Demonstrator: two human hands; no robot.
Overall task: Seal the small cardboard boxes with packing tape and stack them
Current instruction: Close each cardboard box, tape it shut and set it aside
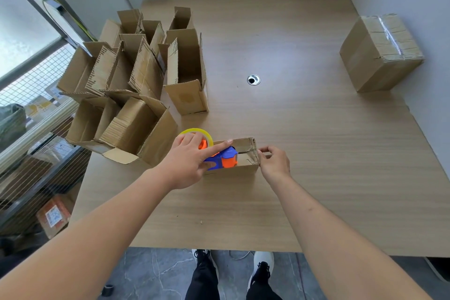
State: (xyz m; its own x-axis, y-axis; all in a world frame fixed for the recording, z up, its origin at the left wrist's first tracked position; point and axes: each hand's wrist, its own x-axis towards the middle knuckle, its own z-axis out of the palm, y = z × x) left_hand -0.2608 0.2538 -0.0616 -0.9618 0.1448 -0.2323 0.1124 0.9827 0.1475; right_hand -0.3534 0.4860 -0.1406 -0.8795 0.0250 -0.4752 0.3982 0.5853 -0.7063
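Cardboard box (239, 157) sits near the front of the table (316, 178), lying long-side on, between both hands. Left hand (188, 162) wraps the blue-and-orange tape dispenser (222, 157), index finger stretched out along its top, yellow tape roll (196, 133) sticking up behind the knuckles. Dispenser mouth rests on top of the box. Right hand (274, 162) is at the box's right end, fingertips pinching what looks like the tape end against that edge; the tape itself is too clear to see.

Risks, my read: right-end flap looks crumpled and torn, so tape may wrinkle or not stick flat there. If the right pinch slips while the dispenser pulls left, the tape lifts or the light box slides along with it. Pressing too hard could cave the top. An off-centre pull would miss the seam.

Further back left, a crowd of open boxes (117, 75) stands flaps up, unsealed, close to the left elbow, easy to knock. Tall open box (186, 75) stands just beside them. Cable hole (253, 79) mid-table. Far right, one taped box (381, 52) sits alone, well apart; no stack yet.
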